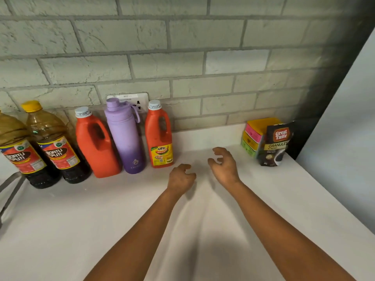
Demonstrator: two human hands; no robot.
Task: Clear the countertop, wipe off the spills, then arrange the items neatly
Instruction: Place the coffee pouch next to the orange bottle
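Along the wall on the white countertop (81, 209) stand two dark soy sauce bottles (53, 145), a red ketchup jug (96, 145), a purple water bottle (126, 136) and a second red ketchup jug (160, 136) with a yellow label. Near the right corner a dark coffee granules pouch (277, 144) leans against a stack of coloured boxes (254, 134). My left hand (181, 177) and my right hand (223, 165) hover over the counter between the labelled jug and the pouch. Both have loosely curled fingers and hold nothing.
A grey brick wall with a white power socket (140, 98) runs behind the bottles. A pale panel (349, 128) closes off the right side. A metal rim (10, 187) shows at the left edge.
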